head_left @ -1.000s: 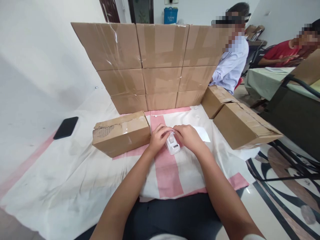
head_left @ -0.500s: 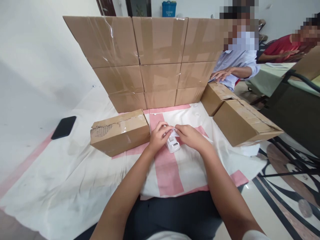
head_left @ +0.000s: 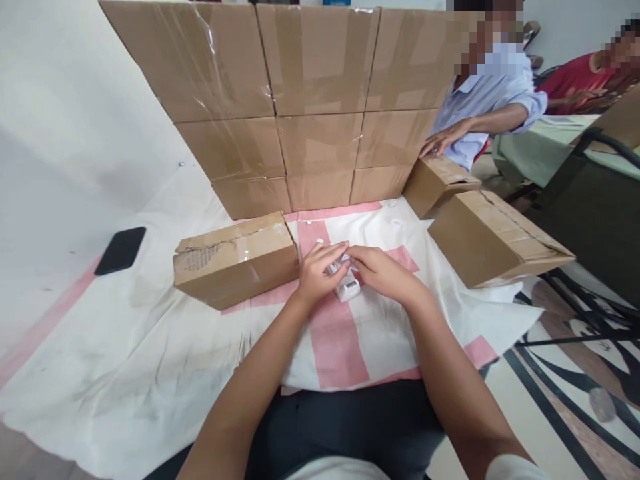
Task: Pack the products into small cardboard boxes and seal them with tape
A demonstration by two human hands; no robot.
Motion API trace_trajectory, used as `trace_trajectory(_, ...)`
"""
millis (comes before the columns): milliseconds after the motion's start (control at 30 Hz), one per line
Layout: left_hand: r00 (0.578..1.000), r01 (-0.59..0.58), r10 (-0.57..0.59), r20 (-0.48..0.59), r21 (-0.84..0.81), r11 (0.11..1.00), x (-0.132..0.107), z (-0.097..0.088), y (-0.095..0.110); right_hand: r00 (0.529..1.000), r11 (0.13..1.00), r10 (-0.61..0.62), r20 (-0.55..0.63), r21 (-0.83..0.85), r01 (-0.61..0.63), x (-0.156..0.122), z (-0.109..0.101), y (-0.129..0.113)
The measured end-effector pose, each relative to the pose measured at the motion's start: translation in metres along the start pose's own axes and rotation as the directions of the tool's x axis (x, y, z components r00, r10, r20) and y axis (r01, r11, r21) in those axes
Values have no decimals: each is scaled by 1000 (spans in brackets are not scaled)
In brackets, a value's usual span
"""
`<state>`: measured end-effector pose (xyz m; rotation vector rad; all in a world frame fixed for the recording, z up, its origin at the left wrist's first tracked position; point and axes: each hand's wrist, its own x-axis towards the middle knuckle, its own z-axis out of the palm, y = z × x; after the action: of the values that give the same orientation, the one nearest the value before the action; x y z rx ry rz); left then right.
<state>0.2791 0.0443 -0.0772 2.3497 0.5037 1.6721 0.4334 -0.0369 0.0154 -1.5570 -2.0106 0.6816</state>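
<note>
Two hands meet at the middle of my view over a small white device [head_left: 349, 289] lying on the pink-striped cloth [head_left: 340, 340]. My left hand [head_left: 316, 272] has its fingers [head_left: 333, 252] close together, laid across the device's far end; whether they grip it I cannot tell. My right hand [head_left: 384, 272] pinches a white slip [head_left: 345, 257] between its fingertips, at 12 o'clock of the device. A torn carton [head_left: 235, 257] sits at 9 o'clock, stacked cartons [head_left: 315, 100] at 12.
</note>
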Motion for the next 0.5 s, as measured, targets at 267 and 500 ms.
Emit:
trace_trajectory(267,993,114,-115,2,-139,984,-1,0,0,996,994,-82,-42,-80,79,2,4,3)
trace_trajectory(500,967,254,-254,32,-261,931,-5,3,-3,998,990,-51,-36,-132,46,3,4,3)
